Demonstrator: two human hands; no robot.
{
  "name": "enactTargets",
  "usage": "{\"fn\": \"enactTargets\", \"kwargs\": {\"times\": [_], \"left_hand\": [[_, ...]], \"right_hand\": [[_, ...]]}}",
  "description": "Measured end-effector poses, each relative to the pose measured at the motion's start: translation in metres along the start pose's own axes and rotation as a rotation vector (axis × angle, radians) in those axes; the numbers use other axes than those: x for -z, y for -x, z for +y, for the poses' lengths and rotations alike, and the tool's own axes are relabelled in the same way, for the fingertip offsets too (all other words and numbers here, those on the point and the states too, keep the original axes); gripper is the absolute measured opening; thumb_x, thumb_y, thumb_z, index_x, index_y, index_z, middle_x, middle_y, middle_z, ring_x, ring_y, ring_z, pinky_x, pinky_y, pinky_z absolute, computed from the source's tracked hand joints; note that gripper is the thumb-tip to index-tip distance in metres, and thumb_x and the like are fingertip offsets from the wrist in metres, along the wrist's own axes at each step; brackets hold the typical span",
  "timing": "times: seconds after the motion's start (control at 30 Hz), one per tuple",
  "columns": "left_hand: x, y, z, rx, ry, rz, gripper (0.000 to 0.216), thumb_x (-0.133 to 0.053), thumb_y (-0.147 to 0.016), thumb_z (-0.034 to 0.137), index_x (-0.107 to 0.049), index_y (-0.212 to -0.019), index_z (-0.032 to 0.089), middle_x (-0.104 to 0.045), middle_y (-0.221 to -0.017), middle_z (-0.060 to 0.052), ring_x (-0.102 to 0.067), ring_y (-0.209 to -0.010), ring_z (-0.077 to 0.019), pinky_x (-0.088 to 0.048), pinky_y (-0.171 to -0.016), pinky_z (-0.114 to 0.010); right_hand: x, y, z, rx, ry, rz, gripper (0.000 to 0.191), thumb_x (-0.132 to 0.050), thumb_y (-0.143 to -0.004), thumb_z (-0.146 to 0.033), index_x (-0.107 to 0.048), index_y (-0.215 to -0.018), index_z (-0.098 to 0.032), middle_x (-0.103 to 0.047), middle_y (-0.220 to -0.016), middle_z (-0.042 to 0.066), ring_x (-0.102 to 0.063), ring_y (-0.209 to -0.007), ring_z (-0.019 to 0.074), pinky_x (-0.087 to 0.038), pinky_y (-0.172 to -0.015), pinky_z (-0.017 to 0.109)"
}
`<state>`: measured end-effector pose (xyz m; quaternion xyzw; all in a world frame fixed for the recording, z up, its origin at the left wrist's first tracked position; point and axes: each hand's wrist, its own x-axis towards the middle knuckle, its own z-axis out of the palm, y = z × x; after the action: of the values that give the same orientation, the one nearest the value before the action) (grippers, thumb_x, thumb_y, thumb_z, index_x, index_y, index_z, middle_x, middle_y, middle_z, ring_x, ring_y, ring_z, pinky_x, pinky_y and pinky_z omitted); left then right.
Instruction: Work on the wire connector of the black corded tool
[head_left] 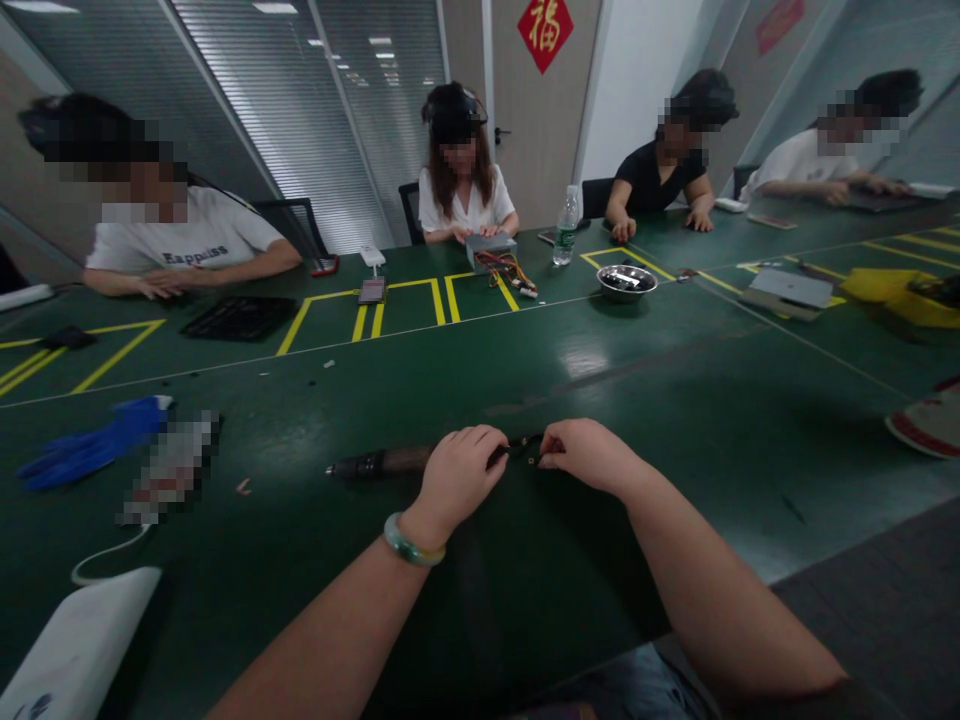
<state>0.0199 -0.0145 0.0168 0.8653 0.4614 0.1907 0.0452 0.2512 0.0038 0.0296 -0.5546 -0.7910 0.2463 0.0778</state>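
Note:
An electric screwdriver [397,460] with a dark barrel lies on the green table, its metal tip pointing left. My left hand [463,462], with a jade-like bangle at the wrist, is closed around its rear end. From there a short black cord [531,440] with small brassy spots runs to the right. My right hand [581,452] pinches the cord between thumb and fingers. My fingers hide the place where cord and screwdriver meet.
Left of me lie a blue glove [97,445], a phone [172,465] and a white power bank [90,640] cabled to it. Across the green table [315,560] stand a metal bowl [627,284], a water bottle [566,232] and a power supply [491,250]. Several people sit opposite.

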Motion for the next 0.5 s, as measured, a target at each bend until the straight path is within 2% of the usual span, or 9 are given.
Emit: {"fn": "enactTargets", "kwargs": {"times": [0.17,0.4,0.5], "left_hand": [[-0.002,-0.001,-0.001,0.011,0.008,0.002,0.012,-0.059,-0.088,0.024,-0.061,-0.1,0.024,-0.066,-0.104,-0.001,-0.061,-0.095,-0.0197,-0.047,-0.082,-0.036],[-0.001,0.0,0.0,0.006,0.022,0.004,0.012,-0.058,-0.089,0.025,-0.061,-0.101,0.024,-0.066,-0.104,-0.001,-0.062,-0.095,-0.0199,-0.047,-0.083,-0.036],[-0.002,0.001,-0.001,0.007,0.021,0.004,0.012,-0.057,-0.089,0.026,-0.061,-0.101,0.023,-0.066,-0.105,-0.002,-0.062,-0.095,-0.0202,-0.048,-0.083,-0.036]], "right_hand": [[0.001,0.002,-0.005,0.021,0.047,-0.029,0.009,-0.078,-0.076,-0.026,-0.07,-0.079,-0.026,-0.066,-0.076,-0.004,-0.059,-0.068,0.0161,-0.035,-0.056,0.025],[-0.007,-0.003,-0.02,0.09,0.015,0.308,0.004,-0.073,-0.084,-0.024,-0.069,-0.084,-0.024,-0.066,-0.084,-0.002,-0.059,-0.076,0.0154,-0.039,-0.068,0.027],[-0.013,-0.008,-0.021,0.089,0.009,0.354,0.006,-0.075,-0.083,-0.024,-0.069,-0.082,-0.022,-0.065,-0.083,-0.001,-0.059,-0.076,0.0159,-0.039,-0.07,0.028]]}}
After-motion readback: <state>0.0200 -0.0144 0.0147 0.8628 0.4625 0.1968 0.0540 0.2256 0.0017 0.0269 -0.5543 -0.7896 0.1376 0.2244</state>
